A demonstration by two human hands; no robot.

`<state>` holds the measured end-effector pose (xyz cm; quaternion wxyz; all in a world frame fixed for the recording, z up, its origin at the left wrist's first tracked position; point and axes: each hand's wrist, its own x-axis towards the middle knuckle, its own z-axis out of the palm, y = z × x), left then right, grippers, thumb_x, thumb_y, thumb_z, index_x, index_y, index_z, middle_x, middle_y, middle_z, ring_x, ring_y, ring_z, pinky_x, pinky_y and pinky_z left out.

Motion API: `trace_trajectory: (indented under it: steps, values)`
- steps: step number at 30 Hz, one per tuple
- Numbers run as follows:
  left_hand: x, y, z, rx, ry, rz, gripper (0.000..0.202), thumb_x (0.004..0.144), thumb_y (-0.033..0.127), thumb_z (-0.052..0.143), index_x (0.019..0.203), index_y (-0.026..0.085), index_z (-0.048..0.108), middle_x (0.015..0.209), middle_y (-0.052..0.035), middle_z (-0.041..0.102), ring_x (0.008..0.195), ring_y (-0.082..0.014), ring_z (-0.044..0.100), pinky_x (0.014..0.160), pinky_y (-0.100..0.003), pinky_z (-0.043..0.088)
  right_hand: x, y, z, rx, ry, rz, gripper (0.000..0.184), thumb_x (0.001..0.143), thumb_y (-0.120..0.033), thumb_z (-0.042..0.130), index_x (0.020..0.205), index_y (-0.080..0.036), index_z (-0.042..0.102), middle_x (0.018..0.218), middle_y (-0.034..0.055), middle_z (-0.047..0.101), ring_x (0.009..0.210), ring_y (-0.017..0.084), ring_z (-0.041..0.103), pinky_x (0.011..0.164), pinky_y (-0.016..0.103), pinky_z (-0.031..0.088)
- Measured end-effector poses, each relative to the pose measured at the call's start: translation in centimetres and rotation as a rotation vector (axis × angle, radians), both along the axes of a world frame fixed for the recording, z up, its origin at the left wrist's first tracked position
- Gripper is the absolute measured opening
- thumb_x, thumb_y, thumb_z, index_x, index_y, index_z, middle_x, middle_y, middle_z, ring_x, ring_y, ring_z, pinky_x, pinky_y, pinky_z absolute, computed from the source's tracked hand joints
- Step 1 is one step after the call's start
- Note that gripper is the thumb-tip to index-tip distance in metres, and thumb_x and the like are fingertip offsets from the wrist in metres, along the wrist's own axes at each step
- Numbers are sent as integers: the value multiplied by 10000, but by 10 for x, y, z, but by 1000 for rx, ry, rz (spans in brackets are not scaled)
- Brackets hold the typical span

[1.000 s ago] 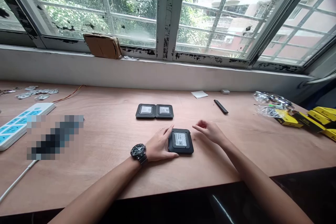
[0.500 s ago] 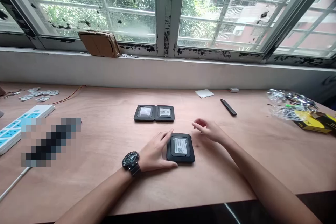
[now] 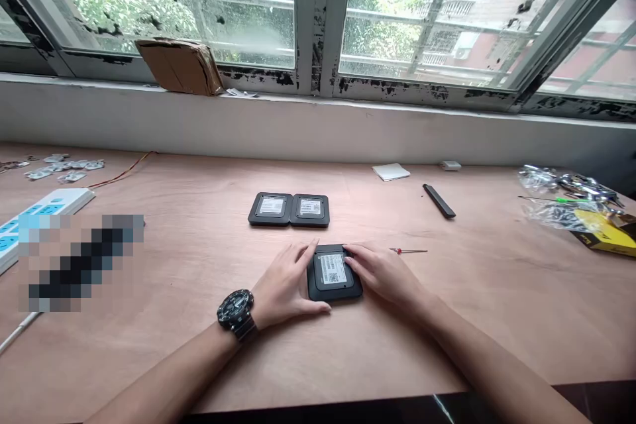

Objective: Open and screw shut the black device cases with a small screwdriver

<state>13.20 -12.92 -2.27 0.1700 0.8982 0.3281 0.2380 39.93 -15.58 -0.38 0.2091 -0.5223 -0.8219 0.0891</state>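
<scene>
A black square device (image 3: 325, 286) with a white printed label lies flat on the table in front of me. My left hand (image 3: 287, 281), with a black watch (image 3: 236, 311) on its wrist, grips the device's left side, thumb at the near edge and fingers at the far edge. At the upper right corner, the fingers of my right hand (image 3: 380, 271) are bent over the device, and its thumb is hidden. Just beyond that hand, a thin metal rod with a red part (image 3: 408, 251) lies on the table. Two matching black devices (image 3: 269, 209) sit side by side farther back.
On the left are a white power strip (image 3: 69, 197) and a blurred dark item (image 3: 84, 258). A black bar (image 3: 439, 201) and a white paper (image 3: 391, 172) lie back right. Plastic bags (image 3: 561, 215) and a yellow box (image 3: 603, 228) stand far right.
My right hand has moved left and down from above the table onto the device's right side. The thin rod with the red part now shows beside it. The view has shifted slightly.
</scene>
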Motion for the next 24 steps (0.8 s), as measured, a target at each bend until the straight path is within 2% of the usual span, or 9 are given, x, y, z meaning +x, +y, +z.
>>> trace_trajectory:
  steps: [4, 7, 12, 15, 20, 24]
  values:
    - [1, -1, 2, -1, -9, 6, 1245, 675, 700, 812, 1613, 216, 152, 1459, -166, 470, 1306, -383, 467, 1099, -539, 418, -9, -1, 8, 72, -116, 11, 311, 1018, -386, 522, 1262, -225, 627, 1219, 103, 703, 1126, 272, 648, 948, 409, 523]
    - [1, -2, 3, -3, -30, 7, 1232, 675, 698, 812, 1611, 227, 164, 1435, -160, 490, 1280, -382, 489, 1081, -542, 430, -19, -2, 17, 106, -210, 18, 406, 968, -523, 571, 1184, -183, 628, 1159, 136, 699, 1086, 304, 640, 925, 424, 516]
    - [1, -1, 1, 0, -47, 11, 1199, 689, 671, 817, 1603, 221, 185, 1407, -163, 502, 1264, -375, 505, 1077, -537, 437, -32, 1, 26, 107, -368, -19, 510, 942, -644, 525, 1019, -149, 626, 989, 160, 698, 948, 317, 640, 822, 413, 497]
    - [1, 0, -1, -5, -65, 5, 1189, 690, 621, 836, 1601, 226, 182, 1424, -163, 490, 1283, -377, 498, 1096, -540, 424, -36, 7, 23, 123, -398, -30, 558, 928, -691, 499, 978, -147, 612, 975, 168, 687, 927, 316, 631, 816, 404, 476]
    - [4, -2, -5, -12, -125, -1, 1197, 688, 493, 853, 1604, 205, 137, 1456, -176, 455, 1326, -377, 469, 1119, -536, 410, -37, 14, 14, 138, -320, -69, 593, 901, -742, 486, 965, -160, 584, 975, 157, 669, 894, 299, 610, 782, 381, 457]
    - [4, -3, -8, -26, -146, -15, 1204, 697, 464, 841, 1607, 203, 97, 1469, -178, 440, 1345, -378, 456, 1124, -550, 403, -38, 19, 9, 146, -276, -81, 586, 896, -749, 485, 932, -170, 573, 937, 144, 656, 889, 296, 599, 791, 386, 454]
